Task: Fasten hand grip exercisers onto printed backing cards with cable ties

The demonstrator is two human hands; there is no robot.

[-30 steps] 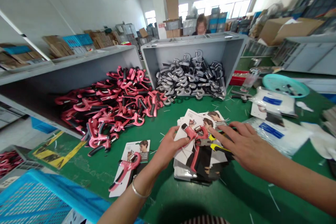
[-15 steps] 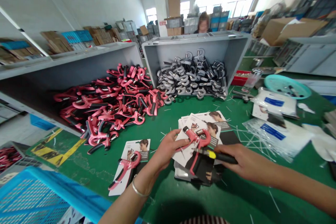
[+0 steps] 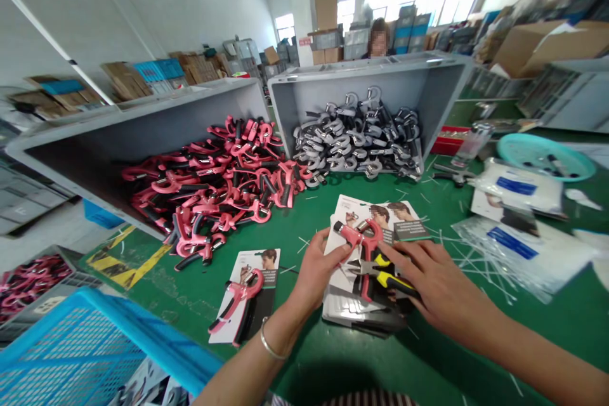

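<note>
A red hand grip strengthener (image 3: pixel 373 229) lies on a printed backing card (image 3: pixel 343 221) at the top of a card stack (image 3: pixel 352 312). My left hand (image 3: pixel 318 269) is closed at the left, its thumb pressing the grip's handle against the card. In my right hand (image 3: pixel 435 276) are yellow-and-black cutting pliers (image 3: pixel 387 280), handles spread and jaws parted over the red grip's lower handle. Whether the jaws touch a tie there is too small to tell. To the left, another red hand grip (image 3: pixel 242 292) lies on its own card (image 3: pixel 267 276).
One grey crate (image 3: pixel 190 104) spills red hand grips (image 3: pixel 223 184); another (image 3: pixel 352 76) holds grey ones (image 3: pixel 352 139). White ties (image 3: pixel 480 260), plastic bags (image 3: pixel 523 247), spare pliers (image 3: pixel 454 174) and a turquoise tray (image 3: pixel 547 146) lie right. A blue basket (image 3: pixel 95 330) stands front left. A person (image 3: pixel 379 41) is behind.
The pliers have gone from closed-looking handles to spread handles, and my right fingers have shifted forward over them. The card with the red grip now sits squarer on the stack. The view has turned slightly left.
</note>
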